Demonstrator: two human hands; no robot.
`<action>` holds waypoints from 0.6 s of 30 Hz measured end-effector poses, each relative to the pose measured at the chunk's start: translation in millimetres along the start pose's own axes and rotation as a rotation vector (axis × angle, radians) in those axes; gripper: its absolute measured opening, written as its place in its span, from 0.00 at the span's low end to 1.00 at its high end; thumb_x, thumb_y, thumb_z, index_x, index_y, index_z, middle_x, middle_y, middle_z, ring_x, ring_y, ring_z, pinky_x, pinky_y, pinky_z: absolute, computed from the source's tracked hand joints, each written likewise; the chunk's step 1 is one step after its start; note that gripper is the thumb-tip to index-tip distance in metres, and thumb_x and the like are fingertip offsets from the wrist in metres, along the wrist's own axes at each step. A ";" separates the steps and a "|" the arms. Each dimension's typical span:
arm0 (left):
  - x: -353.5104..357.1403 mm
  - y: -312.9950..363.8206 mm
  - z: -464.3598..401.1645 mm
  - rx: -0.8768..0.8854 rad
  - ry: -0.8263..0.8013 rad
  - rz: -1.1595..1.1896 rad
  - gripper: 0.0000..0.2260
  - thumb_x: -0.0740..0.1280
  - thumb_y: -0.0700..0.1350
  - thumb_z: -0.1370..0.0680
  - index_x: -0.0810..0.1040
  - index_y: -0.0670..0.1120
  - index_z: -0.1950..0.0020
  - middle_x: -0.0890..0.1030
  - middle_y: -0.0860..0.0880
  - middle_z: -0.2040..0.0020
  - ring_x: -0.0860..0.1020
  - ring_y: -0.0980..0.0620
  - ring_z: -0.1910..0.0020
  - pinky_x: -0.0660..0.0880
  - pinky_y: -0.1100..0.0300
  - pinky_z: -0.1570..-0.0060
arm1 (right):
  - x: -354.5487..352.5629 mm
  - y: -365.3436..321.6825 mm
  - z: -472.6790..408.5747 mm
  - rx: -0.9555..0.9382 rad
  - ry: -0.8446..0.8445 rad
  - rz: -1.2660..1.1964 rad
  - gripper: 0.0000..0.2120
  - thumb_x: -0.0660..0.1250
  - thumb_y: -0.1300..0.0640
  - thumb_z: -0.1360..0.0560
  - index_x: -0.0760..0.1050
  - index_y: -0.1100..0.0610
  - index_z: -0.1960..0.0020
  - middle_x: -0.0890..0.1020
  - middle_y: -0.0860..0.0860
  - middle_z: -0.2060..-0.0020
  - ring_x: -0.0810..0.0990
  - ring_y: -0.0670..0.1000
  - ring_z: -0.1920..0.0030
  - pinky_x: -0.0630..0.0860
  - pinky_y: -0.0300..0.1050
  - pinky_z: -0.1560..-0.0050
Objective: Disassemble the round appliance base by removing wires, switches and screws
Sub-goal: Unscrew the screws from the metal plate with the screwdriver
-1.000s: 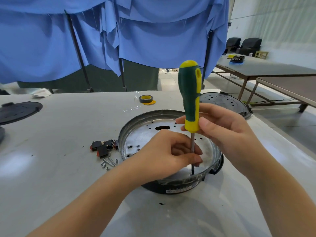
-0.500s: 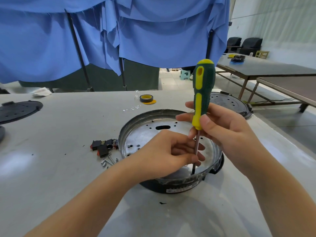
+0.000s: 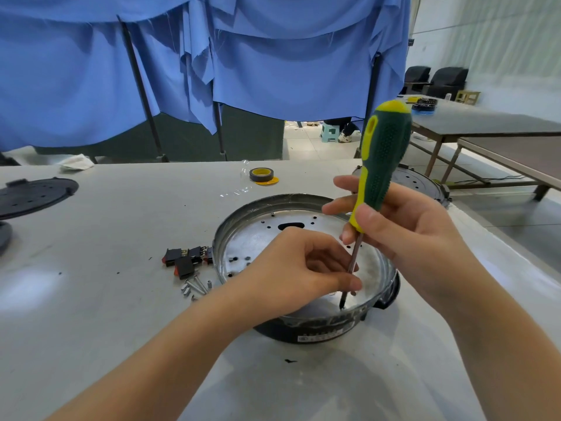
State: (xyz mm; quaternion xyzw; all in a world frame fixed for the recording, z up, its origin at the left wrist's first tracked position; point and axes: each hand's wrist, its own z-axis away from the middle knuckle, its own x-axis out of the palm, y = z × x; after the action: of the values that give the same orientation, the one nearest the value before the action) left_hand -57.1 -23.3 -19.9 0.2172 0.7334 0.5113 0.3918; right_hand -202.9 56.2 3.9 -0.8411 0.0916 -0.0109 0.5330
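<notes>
The round appliance base (image 3: 252, 238), a shiny metal pan on a black plastic rim, sits in the middle of the grey table (image 3: 106, 314). My right hand (image 3: 403, 232) grips the lower handle of a green and yellow screwdriver (image 3: 384, 153). Its tip stands inside the base near the front rim and the handle leans to the right. My left hand (image 3: 297, 268) pinches the shaft low down, fingers curled round it. Removed black and red switches (image 3: 185, 258) and loose screws (image 3: 195, 287) lie just left of the base.
A roll of tape (image 3: 261, 174) lies behind the base. Black perforated round plates rest at the far left (image 3: 33, 197) and behind my right hand (image 3: 422, 183). Blue cloth hangs at the back. Other tables stand to the right.
The screwdriver handle has tilted from upright toward the right while its tip stays near the front rim. My left hand keeps hold of the shaft.
</notes>
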 end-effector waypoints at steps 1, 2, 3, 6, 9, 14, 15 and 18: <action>-0.1 0.1 0.1 -0.002 -0.002 0.001 0.07 0.76 0.37 0.31 0.83 0.41 0.55 0.85 0.45 0.60 0.84 0.51 0.61 0.81 0.58 0.51 | 0.1 0.0 0.0 -0.010 0.009 -0.001 0.16 0.65 0.53 0.28 0.76 0.52 0.40 0.85 0.52 0.51 0.81 0.48 0.62 0.78 0.39 0.53; -0.4 0.2 0.2 -0.005 -0.001 0.002 0.06 0.76 0.37 0.31 0.83 0.42 0.55 0.86 0.45 0.59 0.84 0.51 0.60 0.80 0.57 0.50 | -0.3 0.3 0.0 -0.019 0.021 -0.006 0.16 0.65 0.54 0.27 0.76 0.52 0.40 0.85 0.52 0.51 0.81 0.48 0.62 0.78 0.40 0.53; -1.0 0.4 0.3 -0.010 0.001 -0.003 0.06 0.75 0.39 0.30 0.84 0.44 0.54 0.86 0.46 0.58 0.84 0.51 0.58 0.80 0.56 0.49 | -0.7 0.5 -0.2 -0.029 0.039 -0.010 0.15 0.64 0.54 0.27 0.76 0.52 0.40 0.85 0.52 0.51 0.81 0.48 0.62 0.79 0.40 0.53; -1.8 0.7 0.3 -0.010 -0.005 -0.080 0.06 0.71 0.42 0.26 0.83 0.50 0.51 0.86 0.50 0.57 0.83 0.54 0.58 0.80 0.56 0.49 | -2.4 -0.5 -1.0 -0.069 0.108 -0.035 0.15 0.65 0.52 0.27 0.76 0.52 0.41 0.85 0.52 0.51 0.80 0.49 0.62 0.79 0.41 0.52; -2.1 0.5 0.9 -0.002 -0.011 -0.167 0.11 0.67 0.39 0.26 0.83 0.54 0.51 0.84 0.56 0.57 0.81 0.57 0.58 0.79 0.57 0.53 | -4.8 -2.1 -2.5 -0.091 0.203 -0.092 0.18 0.66 0.50 0.29 0.76 0.54 0.41 0.85 0.53 0.51 0.80 0.48 0.62 0.79 0.41 0.53; -3.2 -1.5 1.0 -0.015 -0.030 -0.298 0.12 0.67 0.41 0.26 0.81 0.57 0.49 0.82 0.58 0.56 0.78 0.64 0.59 0.76 0.67 0.61 | -7.5 -1.6 -4.2 -0.114 0.344 -0.105 0.16 0.64 0.52 0.26 0.75 0.56 0.40 0.85 0.52 0.52 0.79 0.49 0.62 0.78 0.40 0.54; -3.8 -2.1 0.6 -0.022 -0.032 -0.338 0.11 0.68 0.43 0.26 0.80 0.58 0.48 0.82 0.59 0.56 0.78 0.64 0.59 0.74 0.70 0.62 | -7.8 -1.0 -4.4 -0.109 0.366 -0.081 0.14 0.63 0.54 0.24 0.75 0.56 0.40 0.85 0.52 0.53 0.79 0.49 0.62 0.78 0.40 0.54; -8.3 -1.9 0.0 -0.055 -0.073 -0.432 0.08 0.71 0.50 0.26 0.81 0.57 0.49 0.81 0.60 0.56 0.77 0.63 0.59 0.72 0.72 0.63 | -7.7 1.3 -4.8 -0.085 0.393 0.019 0.10 0.62 0.59 0.23 0.75 0.54 0.42 0.85 0.49 0.54 0.80 0.47 0.63 0.79 0.37 0.56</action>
State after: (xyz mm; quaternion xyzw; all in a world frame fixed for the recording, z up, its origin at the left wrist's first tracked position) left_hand -52.0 -30.0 -18.7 0.0625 0.7342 0.4269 0.5242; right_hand -211.2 52.6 5.4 -0.8438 0.2020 -0.1657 0.4688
